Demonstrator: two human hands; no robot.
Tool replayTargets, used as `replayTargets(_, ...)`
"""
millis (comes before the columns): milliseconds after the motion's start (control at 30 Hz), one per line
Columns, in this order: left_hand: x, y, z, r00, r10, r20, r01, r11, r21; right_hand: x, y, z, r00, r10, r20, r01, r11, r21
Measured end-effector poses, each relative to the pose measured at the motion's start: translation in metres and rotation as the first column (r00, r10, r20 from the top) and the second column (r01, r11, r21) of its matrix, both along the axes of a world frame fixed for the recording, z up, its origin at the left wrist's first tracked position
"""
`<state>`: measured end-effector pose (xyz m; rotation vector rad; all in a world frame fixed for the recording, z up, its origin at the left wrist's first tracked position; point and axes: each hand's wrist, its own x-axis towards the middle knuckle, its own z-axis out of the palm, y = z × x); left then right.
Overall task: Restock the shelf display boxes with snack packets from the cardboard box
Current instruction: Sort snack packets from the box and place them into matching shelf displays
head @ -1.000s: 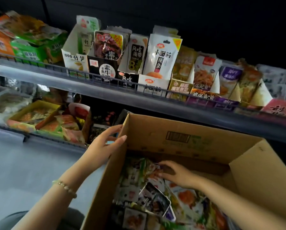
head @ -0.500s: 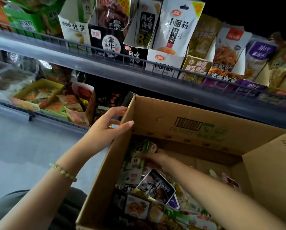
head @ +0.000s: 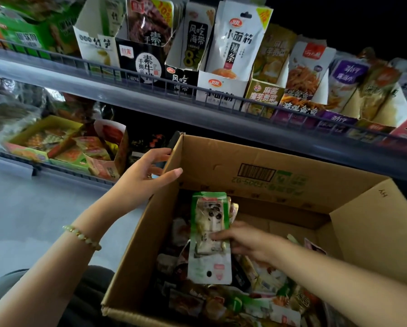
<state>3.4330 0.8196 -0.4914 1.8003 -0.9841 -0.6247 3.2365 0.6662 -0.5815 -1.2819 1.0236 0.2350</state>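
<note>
An open cardboard box [head: 221,166] sits in front of me, full of mixed snack packets [head: 252,300]. My right hand [head: 247,239] is inside the box and pinches a green and white packet [head: 209,237], held upright above the pile. My left hand [head: 143,178] holds the box's left wall near its far corner, thumb over the rim and fingers outside. On the upper shelf stand several display boxes, among them a white bamboo-shoot box [head: 97,43], a black box [head: 142,60] and a white gluten-strip box [head: 219,88].
A wire rail [head: 150,77] runs along the upper shelf's front edge. The lower shelf at the left holds a yellow tray [head: 42,128] and a red display box [head: 108,161] of packets. Grey floor [head: 32,208] lies left of the box.
My right hand has lifted the green and white packet up out of the pile, where it was reaching among the packets. The camera has moved closer. My left hand stays on the box wall.
</note>
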Motion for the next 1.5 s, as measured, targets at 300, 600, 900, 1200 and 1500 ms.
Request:
replayTargets(300, -0.051, -0.036, 0.052, 0.953, -0.066, 0.295, 0.076, 0.997, -0.024, -0.063, -0.027, 0.111, 0.96, 0.039, 0.279, 0.022, 0.977, -0.211)
replayTargets(600, -0.106, -0.085, 0.051, 0.837, -0.094, -0.54, 0.08, 0.996, -0.049, -0.081, -0.027, 0.144, 0.9, 0.007, 0.435, 0.077, 0.981, -0.176)
replayTargets(900, -0.107, -0.09, 0.05, 0.659, 0.116, -0.743, -0.389, 0.899, -0.204, -0.085, -0.032, 0.138, 0.704, -0.432, 0.564, 0.405, 0.896, 0.181)
replayTargets(1200, -0.121, -0.088, 0.035, 0.624, 0.069, -0.779, -0.347, 0.917, -0.197, -0.056, 0.003, 0.11, 0.651, -0.539, 0.534, 0.314, 0.832, 0.457)
replayTargets(1500, -0.113, -0.083, 0.047, 0.48, -0.369, -0.796, 0.306, 0.921, -0.242, -0.085, -0.042, 0.138, 0.553, -0.493, 0.671, 0.538, 0.827, 0.164)
